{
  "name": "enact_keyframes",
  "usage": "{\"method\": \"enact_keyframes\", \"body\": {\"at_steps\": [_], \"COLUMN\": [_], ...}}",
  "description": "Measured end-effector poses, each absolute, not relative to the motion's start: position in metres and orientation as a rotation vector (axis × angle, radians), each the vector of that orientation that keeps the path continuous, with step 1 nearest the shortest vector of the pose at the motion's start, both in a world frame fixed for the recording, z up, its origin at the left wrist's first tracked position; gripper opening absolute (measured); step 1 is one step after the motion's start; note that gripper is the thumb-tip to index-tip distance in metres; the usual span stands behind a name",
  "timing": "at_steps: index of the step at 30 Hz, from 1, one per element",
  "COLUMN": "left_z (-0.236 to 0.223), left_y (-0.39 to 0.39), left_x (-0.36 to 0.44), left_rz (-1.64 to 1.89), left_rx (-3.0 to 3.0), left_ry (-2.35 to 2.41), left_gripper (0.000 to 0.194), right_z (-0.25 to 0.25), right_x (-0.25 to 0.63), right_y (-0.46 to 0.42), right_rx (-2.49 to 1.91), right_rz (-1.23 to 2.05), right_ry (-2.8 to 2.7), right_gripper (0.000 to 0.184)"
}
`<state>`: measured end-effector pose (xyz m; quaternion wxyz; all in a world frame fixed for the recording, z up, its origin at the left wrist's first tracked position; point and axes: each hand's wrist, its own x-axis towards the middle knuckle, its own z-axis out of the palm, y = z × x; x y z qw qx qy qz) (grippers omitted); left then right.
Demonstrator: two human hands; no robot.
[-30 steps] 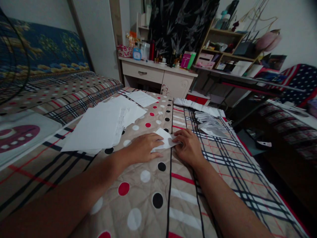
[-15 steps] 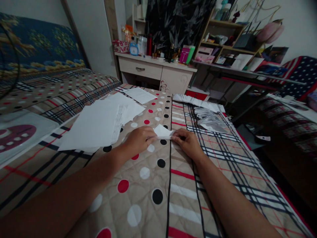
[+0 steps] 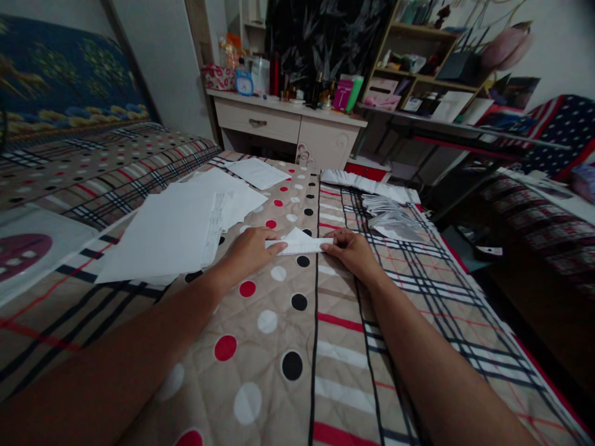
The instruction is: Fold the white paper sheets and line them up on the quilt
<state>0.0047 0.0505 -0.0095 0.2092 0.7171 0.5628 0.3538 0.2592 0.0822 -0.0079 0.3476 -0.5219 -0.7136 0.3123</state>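
A small sheet of white paper (image 3: 302, 246) lies across the middle of the bedspread, its near edge folded into a narrow strip and a pointed corner showing behind. My left hand (image 3: 253, 249) pinches the strip's left end, thumb on top. At the other end, my right hand (image 3: 351, 251) grips it between thumb and fingers. Left of my hands lies a spread stack of white sheets (image 3: 162, 232), some with printing along the edge. Beyond the right hand sits a pile of folded papers (image 3: 393, 217), with a long row of white folded pieces (image 3: 367, 184) behind it.
The quilted bedspread (image 3: 260, 396) has dots, stripes and plaid. A clear plastic bag with a purple print (image 3: 28, 254) lies at the far left. A white dresser (image 3: 260, 121) stands beyond the bed, and a desk with shelves (image 3: 418, 121) is at the back right.
The paper's near edge has been folded over into a strip. My left hand has moved left to its end, and both hands now hold opposite ends. The view has shifted slightly.
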Motion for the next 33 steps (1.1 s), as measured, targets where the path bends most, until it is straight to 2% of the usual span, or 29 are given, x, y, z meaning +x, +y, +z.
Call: {"method": "enact_keyframes", "body": {"at_steps": [8, 18, 26, 33], "left_z": [-0.003, 0.005, 0.003, 0.007], "left_y": [0.054, 0.059, 0.064, 0.067], "left_x": [0.003, -0.001, -0.006, -0.011], "left_rz": [1.043, 0.804, 0.778, 0.524], "left_rx": [1.814, 1.845, 1.749, 1.842], "left_ry": [1.514, 1.570, 1.552, 1.619], "left_gripper": [0.015, 0.022, 0.024, 0.033], "right_z": [-0.006, -0.004, 0.002, 0.001], "right_x": [0.254, 0.258, 0.259, 0.259], "right_y": [0.085, 0.092, 0.091, 0.092], "right_rx": [-1.420, -1.434, -1.454, -1.451], "right_rz": [0.762, 0.919, 0.913, 0.892], "right_ry": [-1.816, -1.762, -1.792, -1.830], "right_gripper": [0.024, 0.025, 0.019, 0.019]}}
